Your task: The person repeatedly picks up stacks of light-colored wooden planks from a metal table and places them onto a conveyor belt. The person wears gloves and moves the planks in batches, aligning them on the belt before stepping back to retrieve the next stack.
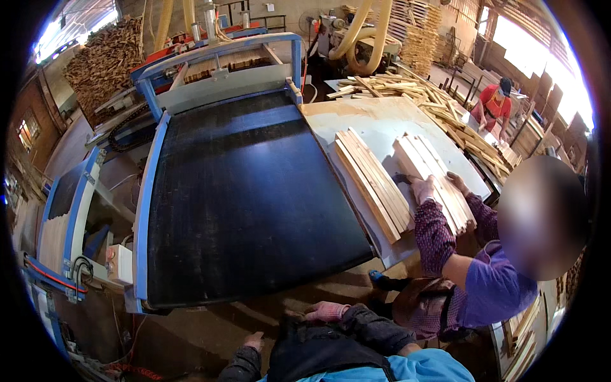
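Both of my hands are close to my body, below the front end of a wide black conveyor belt (248, 210). My left hand (254, 341) hangs beside my dark apron, small in the picture; its fingers are too hidden to read. In front of my waist is my right hand (326, 311), in a pinkish knit glove, with the fingers partly out of sight. I see no thing in either hand. To the right, a co-worker's two hands (425, 189) grip a stack of pale wooden strips (439, 191) on a grey-white table (318, 121).
Another bundle of wooden strips (372, 184) lies between belt and co-worker. The belt runs from a blue-framed machine (223, 86). Loose slats (407, 89) are heaped behind the table. At left is a smaller blue-framed conveyor (79, 197). Another person (493, 105) works far right.
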### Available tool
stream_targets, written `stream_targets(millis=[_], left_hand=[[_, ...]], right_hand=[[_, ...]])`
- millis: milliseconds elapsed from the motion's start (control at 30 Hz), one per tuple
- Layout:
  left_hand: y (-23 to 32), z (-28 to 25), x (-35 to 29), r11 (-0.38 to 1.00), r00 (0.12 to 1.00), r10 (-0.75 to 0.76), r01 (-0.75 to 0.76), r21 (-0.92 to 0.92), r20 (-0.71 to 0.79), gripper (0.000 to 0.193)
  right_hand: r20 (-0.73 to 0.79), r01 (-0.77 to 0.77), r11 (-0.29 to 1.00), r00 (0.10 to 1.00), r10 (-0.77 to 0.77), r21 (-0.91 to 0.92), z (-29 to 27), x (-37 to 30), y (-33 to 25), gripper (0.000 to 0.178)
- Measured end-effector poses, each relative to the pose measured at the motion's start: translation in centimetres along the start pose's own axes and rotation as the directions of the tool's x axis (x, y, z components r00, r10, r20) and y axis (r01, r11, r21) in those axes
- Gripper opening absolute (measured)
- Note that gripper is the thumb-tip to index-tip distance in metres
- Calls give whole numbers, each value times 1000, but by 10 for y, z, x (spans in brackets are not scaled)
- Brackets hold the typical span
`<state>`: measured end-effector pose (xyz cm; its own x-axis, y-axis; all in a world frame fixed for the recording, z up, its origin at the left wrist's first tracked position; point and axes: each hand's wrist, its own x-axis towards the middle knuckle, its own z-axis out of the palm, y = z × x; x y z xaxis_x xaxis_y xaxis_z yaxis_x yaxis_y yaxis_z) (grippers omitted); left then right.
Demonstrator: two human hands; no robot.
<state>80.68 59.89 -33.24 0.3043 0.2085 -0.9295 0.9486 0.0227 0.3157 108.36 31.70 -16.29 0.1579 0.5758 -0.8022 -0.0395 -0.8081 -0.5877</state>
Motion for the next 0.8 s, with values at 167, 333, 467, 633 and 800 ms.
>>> stream_targets(millis=[167,333,467,633,800], left_hand=[[35,3,-29,985,994,-111,109,-134,-8,56],[-12,20,11,947,984,156,-174,270,89,61],[-76,20,33,641,861,459,-493,588,222,57],[-98,16,13,910,961,244,-272,312,127,54],[-104,7,-1,612,823,537,-532,585,187,44]], right_hand=[[-39,54,965,998,-45,258,15,11,15,47],[-44,172,950,981,-190,-259,17,15,19,41],[-37,51,997,998,-53,-54,20,12,9,52],[-39,39,998,998,-41,-54,28,8,-8,65],[57,10,986,998,-1,-167,33,17,-24,67]])
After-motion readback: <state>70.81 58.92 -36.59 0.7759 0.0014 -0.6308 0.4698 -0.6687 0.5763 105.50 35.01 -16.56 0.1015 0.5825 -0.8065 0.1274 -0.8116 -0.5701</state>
